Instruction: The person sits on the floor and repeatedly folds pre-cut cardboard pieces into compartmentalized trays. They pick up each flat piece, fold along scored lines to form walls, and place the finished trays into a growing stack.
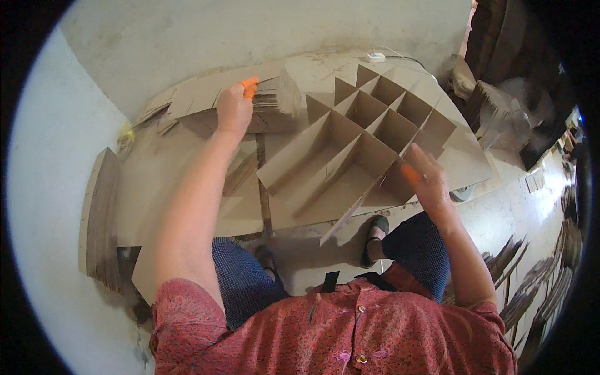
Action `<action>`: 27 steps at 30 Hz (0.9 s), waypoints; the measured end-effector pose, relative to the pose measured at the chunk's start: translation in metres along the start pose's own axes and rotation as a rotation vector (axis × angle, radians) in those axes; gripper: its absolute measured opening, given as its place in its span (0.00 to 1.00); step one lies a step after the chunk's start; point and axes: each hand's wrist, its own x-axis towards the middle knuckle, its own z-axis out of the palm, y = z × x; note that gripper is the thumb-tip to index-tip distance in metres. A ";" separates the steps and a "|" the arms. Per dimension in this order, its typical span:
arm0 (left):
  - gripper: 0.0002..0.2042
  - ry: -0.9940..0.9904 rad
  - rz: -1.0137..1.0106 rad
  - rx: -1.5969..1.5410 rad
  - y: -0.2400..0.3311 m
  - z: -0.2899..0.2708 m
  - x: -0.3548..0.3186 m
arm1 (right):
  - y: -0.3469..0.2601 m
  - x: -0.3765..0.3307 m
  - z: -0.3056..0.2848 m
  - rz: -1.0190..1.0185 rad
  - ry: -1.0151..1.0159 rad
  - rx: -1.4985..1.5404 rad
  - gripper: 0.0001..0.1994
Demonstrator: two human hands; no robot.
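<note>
A cardboard divider grid (365,140), made of slotted strips crossed into square cells, stands on the work table right of centre. My left hand (236,111), with orange covers on its fingertips, is over a stack of slotted cardboard strips (203,94) at the back left. Its fingers are closed at the edge of the top strip. My right hand (431,181), slightly blurred, is at the grid's near right corner. Its fingers are apart, and one orange fingertip cover shows beside the outer strips. Whether it touches the grid I cannot tell.
The table (181,206) is covered with flat boards, with a dark gap between them. A sheaf of cardboard (103,222) stands by the left wall. A white socket (375,57) with a cable lies at the back. A fan (519,112) and more cardboard are at right.
</note>
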 end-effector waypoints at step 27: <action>0.24 -0.306 -0.457 -0.959 -0.027 0.023 -0.073 | -0.095 -0.058 -0.010 0.491 -0.074 0.415 0.06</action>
